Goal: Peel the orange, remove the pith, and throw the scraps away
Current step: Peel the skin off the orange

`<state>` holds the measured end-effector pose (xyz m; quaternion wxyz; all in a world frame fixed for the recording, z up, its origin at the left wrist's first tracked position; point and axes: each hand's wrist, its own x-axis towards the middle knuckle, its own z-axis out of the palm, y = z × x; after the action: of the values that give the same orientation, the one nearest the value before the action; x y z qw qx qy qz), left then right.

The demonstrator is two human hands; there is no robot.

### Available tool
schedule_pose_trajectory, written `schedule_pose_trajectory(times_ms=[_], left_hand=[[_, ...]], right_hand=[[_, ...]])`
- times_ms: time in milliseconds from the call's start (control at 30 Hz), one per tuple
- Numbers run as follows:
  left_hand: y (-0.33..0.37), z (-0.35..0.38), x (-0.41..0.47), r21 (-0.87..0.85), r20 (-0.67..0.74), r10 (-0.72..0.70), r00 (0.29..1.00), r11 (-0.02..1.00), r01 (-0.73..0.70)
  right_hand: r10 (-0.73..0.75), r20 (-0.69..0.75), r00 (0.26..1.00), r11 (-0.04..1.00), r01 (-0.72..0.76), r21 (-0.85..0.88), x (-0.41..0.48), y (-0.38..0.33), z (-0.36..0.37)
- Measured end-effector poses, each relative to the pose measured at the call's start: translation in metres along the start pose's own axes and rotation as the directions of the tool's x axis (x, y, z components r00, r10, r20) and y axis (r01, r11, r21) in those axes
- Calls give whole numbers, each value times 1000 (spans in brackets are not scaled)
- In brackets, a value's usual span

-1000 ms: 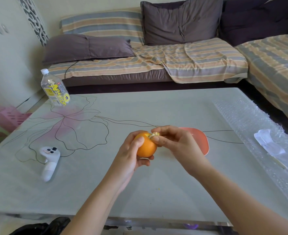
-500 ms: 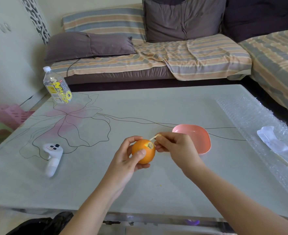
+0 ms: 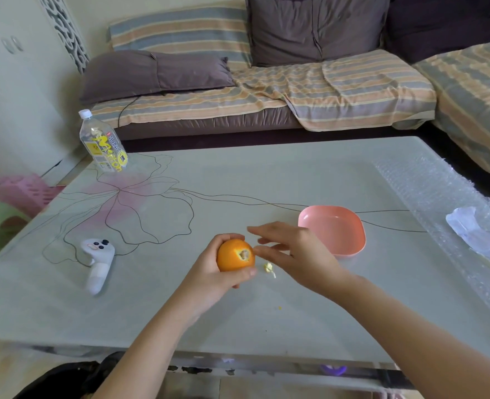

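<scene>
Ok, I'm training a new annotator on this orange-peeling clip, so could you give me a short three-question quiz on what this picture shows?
1. Which hand grips the orange? A. left B. right C. both
2. True or false: the pink dish is empty.
3. Fill in: the loose peel scrap lies on the ___, close to the open right hand.

Key
1. A: the left hand holds it alone.
2. True.
3. table
</scene>
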<state>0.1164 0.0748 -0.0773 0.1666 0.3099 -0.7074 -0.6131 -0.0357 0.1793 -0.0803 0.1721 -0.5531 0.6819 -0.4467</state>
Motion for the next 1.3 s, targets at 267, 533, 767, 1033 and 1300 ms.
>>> schedule_pose_trajectory(times_ms=[267,533,767,1033,1300], left_hand=[[4,6,0,306,31,63,998,950,-69],[5,11,-1,416,115,9,993,907,-56],[8,17,-4,417,142,-27,990,908,-35],[11,18,-3,432,127,-8,992,901,-48],[10,22,0,448,144,-11,990,892,-55]], right_hand=[[-117,129,985,993,120,-9,-6,-6,-13],[-309,160,937,851,348,-393,-13,-7,-13],[-335,113,935,802,346,-486,-15,-7,-9],[-243,117,963,880,269,-392,-16,-6,-15],[-199,81,977,859,213,-465,-17,-9,-10]])
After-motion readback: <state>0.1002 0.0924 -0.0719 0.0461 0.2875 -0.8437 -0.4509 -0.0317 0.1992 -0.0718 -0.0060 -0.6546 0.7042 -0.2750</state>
